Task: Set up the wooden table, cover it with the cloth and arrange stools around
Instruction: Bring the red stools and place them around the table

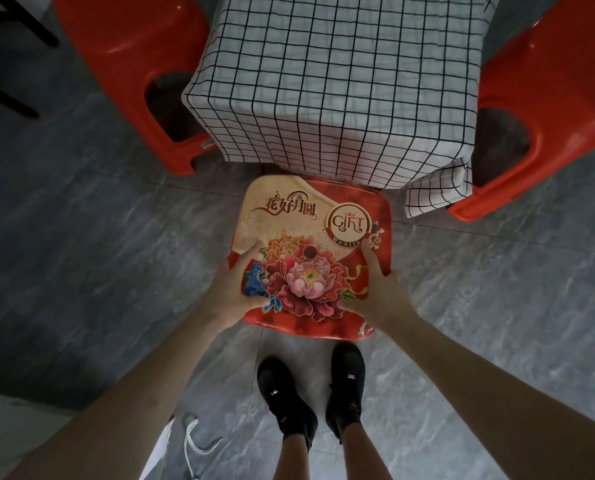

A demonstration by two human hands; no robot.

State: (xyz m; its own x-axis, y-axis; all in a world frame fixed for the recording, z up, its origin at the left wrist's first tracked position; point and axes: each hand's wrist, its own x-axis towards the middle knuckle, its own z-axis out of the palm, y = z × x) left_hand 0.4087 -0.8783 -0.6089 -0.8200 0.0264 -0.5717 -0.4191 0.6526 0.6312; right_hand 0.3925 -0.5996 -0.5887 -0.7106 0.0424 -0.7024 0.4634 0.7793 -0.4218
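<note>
A white cloth with a black grid [341, 81] hangs over the table and hides its wood entirely. A red plastic stool [133, 64] stands at the table's left side and another red stool [548, 109] at its right. In front of the table, above the floor, is a square stool seat printed with red peonies and the word GIFT [309, 230]. My left hand [233, 289] grips its near left edge and my right hand [379, 289] its near right edge. The legs under that seat are hidden.
The floor is dark grey marbled tile [81, 254]. My two black shoes [309, 393] stand just behind the printed stool. A dark chair leg [8, 91] shows at the top left. A white object with a cord [188, 441] lies at the lower left.
</note>
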